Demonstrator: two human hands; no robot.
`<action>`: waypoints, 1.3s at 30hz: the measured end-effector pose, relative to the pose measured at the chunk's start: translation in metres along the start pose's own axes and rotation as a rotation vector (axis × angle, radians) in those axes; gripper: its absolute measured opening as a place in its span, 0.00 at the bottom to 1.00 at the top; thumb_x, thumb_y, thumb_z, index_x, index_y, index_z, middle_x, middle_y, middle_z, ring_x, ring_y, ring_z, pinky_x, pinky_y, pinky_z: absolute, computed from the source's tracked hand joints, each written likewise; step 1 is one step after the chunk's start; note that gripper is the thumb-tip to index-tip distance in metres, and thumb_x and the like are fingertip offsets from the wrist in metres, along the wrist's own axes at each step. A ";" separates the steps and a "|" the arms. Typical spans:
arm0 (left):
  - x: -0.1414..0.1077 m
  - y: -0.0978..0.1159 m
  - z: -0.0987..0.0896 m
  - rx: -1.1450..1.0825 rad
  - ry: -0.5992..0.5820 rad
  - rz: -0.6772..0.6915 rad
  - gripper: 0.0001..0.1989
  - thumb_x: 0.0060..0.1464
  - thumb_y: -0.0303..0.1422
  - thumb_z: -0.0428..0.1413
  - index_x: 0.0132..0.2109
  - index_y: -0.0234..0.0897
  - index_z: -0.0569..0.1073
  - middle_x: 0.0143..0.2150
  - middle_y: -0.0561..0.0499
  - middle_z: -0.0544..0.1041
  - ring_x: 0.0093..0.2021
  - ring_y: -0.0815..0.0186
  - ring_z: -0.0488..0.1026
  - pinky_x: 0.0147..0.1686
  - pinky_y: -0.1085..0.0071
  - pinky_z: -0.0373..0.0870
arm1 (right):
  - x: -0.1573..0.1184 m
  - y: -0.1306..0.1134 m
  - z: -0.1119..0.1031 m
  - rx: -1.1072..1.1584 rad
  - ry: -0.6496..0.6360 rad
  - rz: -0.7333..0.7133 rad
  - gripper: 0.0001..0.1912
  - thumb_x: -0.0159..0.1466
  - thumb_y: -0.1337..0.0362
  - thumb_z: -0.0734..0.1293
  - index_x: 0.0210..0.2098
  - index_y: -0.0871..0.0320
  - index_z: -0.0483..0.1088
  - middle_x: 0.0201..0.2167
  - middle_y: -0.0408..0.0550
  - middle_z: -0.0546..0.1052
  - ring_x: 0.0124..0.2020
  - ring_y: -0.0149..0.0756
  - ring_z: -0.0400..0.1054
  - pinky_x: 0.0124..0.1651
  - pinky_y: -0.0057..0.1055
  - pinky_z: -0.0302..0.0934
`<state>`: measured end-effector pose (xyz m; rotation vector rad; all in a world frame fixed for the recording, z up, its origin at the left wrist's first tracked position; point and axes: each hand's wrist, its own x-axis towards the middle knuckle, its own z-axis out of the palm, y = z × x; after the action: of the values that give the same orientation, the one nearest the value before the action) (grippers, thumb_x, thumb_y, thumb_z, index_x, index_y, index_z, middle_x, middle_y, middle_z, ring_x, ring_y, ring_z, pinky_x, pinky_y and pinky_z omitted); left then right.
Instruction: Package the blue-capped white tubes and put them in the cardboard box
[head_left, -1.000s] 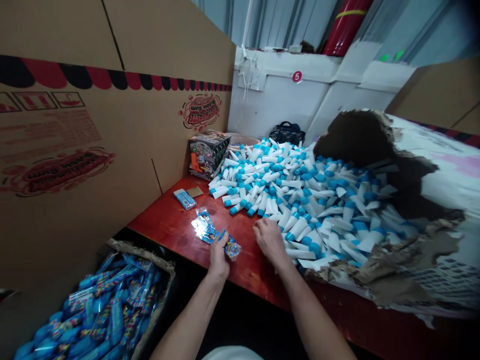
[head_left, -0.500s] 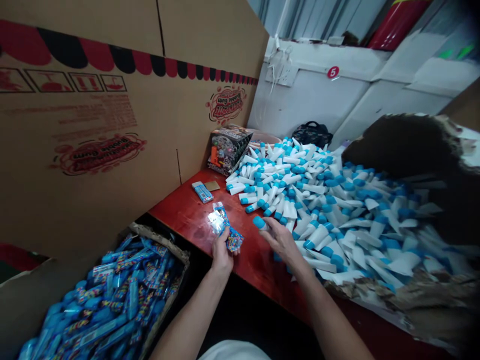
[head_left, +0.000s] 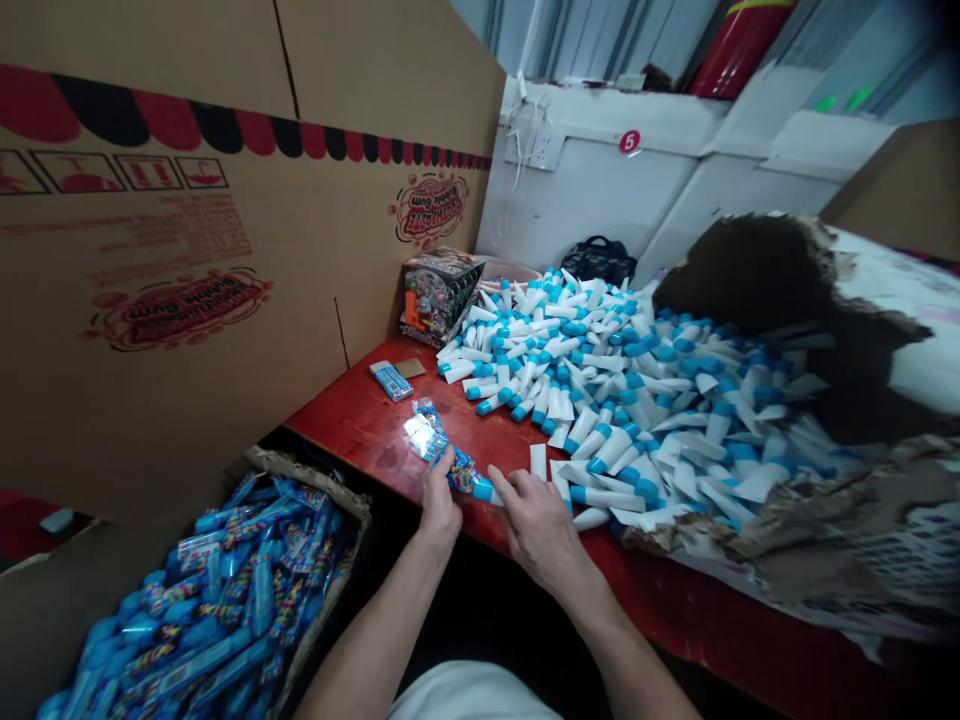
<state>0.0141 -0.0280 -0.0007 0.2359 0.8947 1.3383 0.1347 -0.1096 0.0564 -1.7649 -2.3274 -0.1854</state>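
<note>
**While the left hand (head_left: pixel 441 502) pinches a wrapper (head_left: pixel 463 474), the right hand (head_left: pixel 541 528) pinches a tube (head_left: pixel 496 496)**

The tube's cap (head_left: pixel 482 488) meets the wrapper over the table (head_left: pixel 341 420). Loose tubes (head_left: pixel 592 345) heap beyond; packs (head_left: pixel 259 595) fill a carton (head_left: pixel 362 505) at lower left.

This looks like a packing workshop or small factory: a red tabletop (head_left: pixel 345 425) carries a great heap of identical white tubes with blue caps (head_left: pixel 592 370), a carton of blue wrapped pieces (head_left: pixel 225 600) stands at the near left, tall printed cardboard (head_left: pixel 300 230) lines the left side, and a numbered round sign (head_left: pixel 629 142) marks the white partition (head_left: pixel 585 190).
</note>
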 end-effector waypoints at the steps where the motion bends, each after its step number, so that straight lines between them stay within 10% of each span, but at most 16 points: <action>1: -0.003 0.001 0.001 0.009 0.012 0.015 0.16 0.40 0.40 0.64 0.30 0.35 0.69 0.21 0.59 0.69 0.19 0.73 0.65 0.20 0.75 0.60 | -0.002 -0.001 -0.001 -0.022 -0.002 0.002 0.25 0.66 0.66 0.57 0.63 0.55 0.56 0.39 0.53 0.71 0.36 0.41 0.63 0.38 0.35 0.54; 9: -0.019 0.005 0.005 -0.033 -0.026 0.018 0.15 0.40 0.39 0.65 0.29 0.34 0.70 0.22 0.56 0.71 0.21 0.71 0.67 0.24 0.74 0.63 | -0.012 -0.004 -0.002 0.119 -0.022 0.009 0.25 0.67 0.66 0.57 0.63 0.52 0.55 0.36 0.49 0.70 0.35 0.37 0.66 0.36 0.29 0.59; 15: -0.044 -0.001 0.004 -0.098 -0.362 -0.165 0.13 0.46 0.40 0.62 0.34 0.33 0.74 0.30 0.50 0.76 0.30 0.67 0.72 0.31 0.72 0.67 | -0.013 -0.008 -0.002 0.382 0.066 0.088 0.23 0.67 0.67 0.56 0.61 0.54 0.57 0.43 0.51 0.71 0.44 0.40 0.68 0.45 0.32 0.63; 20: -0.050 -0.008 0.007 -0.089 -0.321 -0.055 0.10 0.46 0.37 0.63 0.33 0.34 0.74 0.31 0.51 0.77 0.34 0.66 0.74 0.39 0.71 0.68 | -0.018 -0.005 0.012 0.644 0.196 0.217 0.22 0.65 0.63 0.59 0.59 0.55 0.59 0.49 0.52 0.72 0.48 0.42 0.67 0.50 0.37 0.62; 26: -0.054 -0.011 0.013 -0.020 -0.328 -0.090 0.17 0.46 0.45 0.61 0.35 0.35 0.71 0.30 0.46 0.79 0.36 0.56 0.77 0.39 0.62 0.69 | -0.030 0.004 0.051 1.090 0.065 0.508 0.16 0.61 0.51 0.60 0.30 0.57 0.68 0.19 0.40 0.68 0.21 0.32 0.62 0.25 0.27 0.56; 33: -0.053 -0.037 0.007 0.101 -0.353 -0.147 0.17 0.45 0.45 0.61 0.32 0.33 0.72 0.29 0.47 0.77 0.33 0.60 0.75 0.35 0.68 0.68 | -0.021 -0.002 0.062 1.182 0.193 0.574 0.16 0.60 0.50 0.61 0.33 0.57 0.69 0.27 0.43 0.70 0.28 0.33 0.64 0.29 0.27 0.57; 39: -0.039 -0.013 0.012 0.016 -0.426 -0.211 0.17 0.45 0.42 0.62 0.38 0.34 0.74 0.36 0.44 0.78 0.40 0.56 0.75 0.39 0.64 0.68 | -0.022 0.006 0.055 1.156 0.112 0.568 0.15 0.60 0.50 0.62 0.31 0.56 0.66 0.20 0.38 0.66 0.22 0.30 0.58 0.26 0.25 0.52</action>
<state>0.0331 -0.0628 0.0158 0.4102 0.5531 1.0326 0.1407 -0.1157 -0.0027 -1.5382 -1.2292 0.9145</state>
